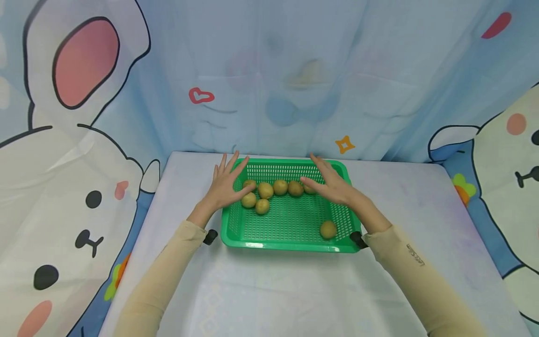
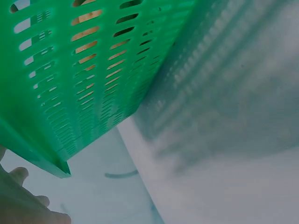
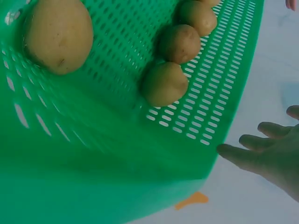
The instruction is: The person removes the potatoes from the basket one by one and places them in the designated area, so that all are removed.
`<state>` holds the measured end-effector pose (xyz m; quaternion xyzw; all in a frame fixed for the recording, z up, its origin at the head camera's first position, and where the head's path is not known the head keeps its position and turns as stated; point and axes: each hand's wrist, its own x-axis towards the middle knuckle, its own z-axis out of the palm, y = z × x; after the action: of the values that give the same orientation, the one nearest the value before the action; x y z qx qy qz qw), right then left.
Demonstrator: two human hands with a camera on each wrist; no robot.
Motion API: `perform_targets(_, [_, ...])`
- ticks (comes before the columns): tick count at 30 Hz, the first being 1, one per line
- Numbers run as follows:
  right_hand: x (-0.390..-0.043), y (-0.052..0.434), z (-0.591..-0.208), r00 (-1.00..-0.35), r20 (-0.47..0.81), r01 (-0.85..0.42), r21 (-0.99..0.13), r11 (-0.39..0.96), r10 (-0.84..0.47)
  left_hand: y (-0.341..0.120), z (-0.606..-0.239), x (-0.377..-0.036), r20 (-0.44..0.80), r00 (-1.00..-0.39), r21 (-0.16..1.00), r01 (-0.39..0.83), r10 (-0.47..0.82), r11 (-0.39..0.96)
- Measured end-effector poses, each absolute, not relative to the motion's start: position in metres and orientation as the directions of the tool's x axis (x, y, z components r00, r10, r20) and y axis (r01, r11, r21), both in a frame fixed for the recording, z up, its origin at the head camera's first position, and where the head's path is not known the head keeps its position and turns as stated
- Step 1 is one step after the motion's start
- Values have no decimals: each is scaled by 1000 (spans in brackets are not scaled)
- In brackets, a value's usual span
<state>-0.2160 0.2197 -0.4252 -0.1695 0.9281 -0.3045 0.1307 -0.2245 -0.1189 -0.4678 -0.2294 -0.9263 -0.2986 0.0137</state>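
Note:
A green plastic basket (image 1: 290, 246) with slotted walls stands on the table and holds several round yellow-brown potatoes. Most potatoes (image 1: 280, 187) lie toward its back and left, while a lone potato (image 1: 328, 230) sits near the front right corner. My left hand (image 1: 225, 187) is over the left rim, fingers spread and holding nothing. Over the right side, my right hand (image 1: 334, 187) also has its fingers extended and grips nothing; it partly covers one potato. The left wrist view shows the basket's outer wall (image 2: 93, 70). A large potato (image 3: 60, 35) appears close in the right wrist view.
The table (image 1: 269, 290) has a white cover. Behind it hangs a light blue curtain (image 1: 269, 70) with cartoon prints, which also covers both sides. Small black wrist devices (image 1: 210, 237) sit at both cuffs.

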Motion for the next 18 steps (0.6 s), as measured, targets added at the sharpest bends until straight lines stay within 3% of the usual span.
perform_targets(4, [-218,220,-428,-903,-169,-175,-694,698,-394,-120,-476,-223,188,-896,559,435,403,706])
perform_targets(8, [-216,221,-434,-906,-273,6,-772,635,-324,-123,-489,-220,215,-899,641,425,381,640])
perform_targets(13, [-213,223,-439,-867,-436,260,-810,526,-243,-125,-503,-216,265,-902,795,404,340,453])
perform_targets(18, [-212,225,-441,-833,-486,354,-836,420,-265,-126,-506,-214,319,-900,856,409,298,318])
